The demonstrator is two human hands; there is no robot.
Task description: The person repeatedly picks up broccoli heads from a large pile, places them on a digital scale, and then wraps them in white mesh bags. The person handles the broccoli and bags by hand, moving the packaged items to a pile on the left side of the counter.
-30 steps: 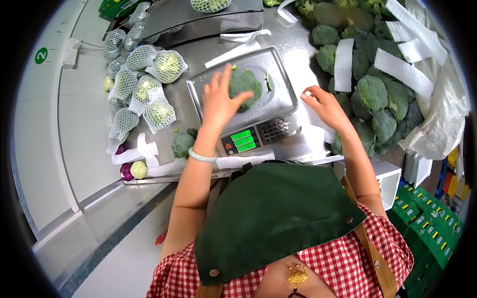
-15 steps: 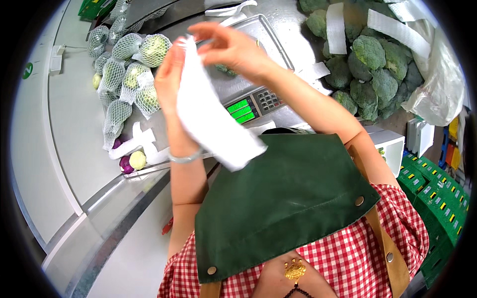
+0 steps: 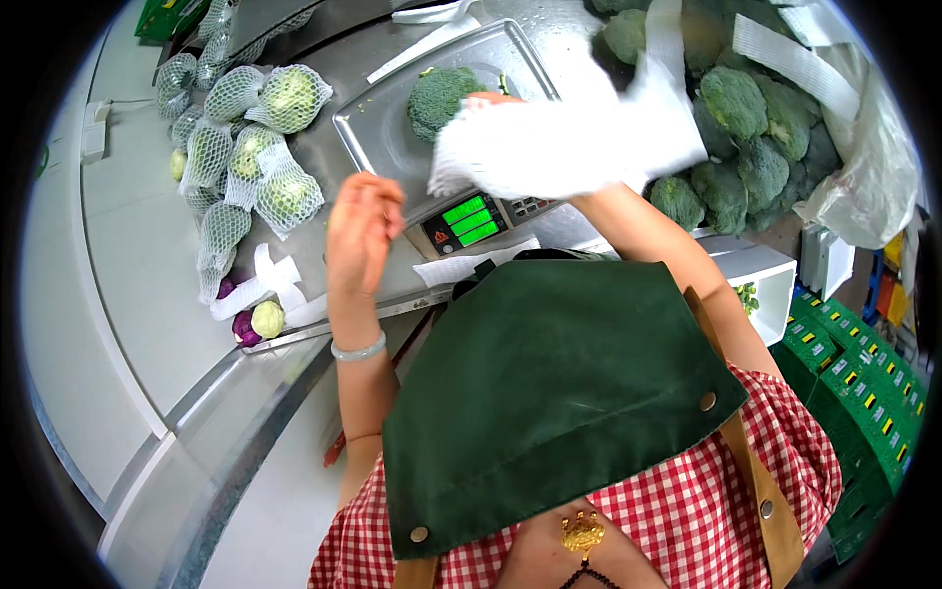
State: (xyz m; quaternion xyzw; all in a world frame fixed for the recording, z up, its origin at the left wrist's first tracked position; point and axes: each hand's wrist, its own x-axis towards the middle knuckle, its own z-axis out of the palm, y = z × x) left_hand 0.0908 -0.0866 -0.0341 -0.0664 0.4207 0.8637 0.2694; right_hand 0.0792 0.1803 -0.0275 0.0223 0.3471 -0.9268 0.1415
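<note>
A white foam net sleeve [image 3: 559, 147], blurred by motion, hangs over my right hand [image 3: 494, 98] and wrist. Only a few fingertips show past it, beside a green broccoli head [image 3: 440, 101]; whether the hand is inside the sleeve or behind it I cannot tell. The broccoli lies on the metal tray [image 3: 358, 147] of a weighing scale with a lit green display [image 3: 471, 221]. Left of the scale, my left hand [image 3: 363, 231] is raised with loosely bent fingers and nothing visible in it.
Netted round vegetables [image 3: 287, 191] crowd the counter at left, near a purple cabbage [image 3: 245, 329] and loose white sleeves [image 3: 278, 278]. Several broccoli heads [image 3: 736, 103] are heaped at right beside a clear plastic bag [image 3: 863, 187]. Green crates [image 3: 849, 393] stand lower right.
My hands have separated. The right one moved right with the foam net sleeve, which now stretches sideways over it; the left let go and dropped lower. The broccoli on the tray is now in plain view.
</note>
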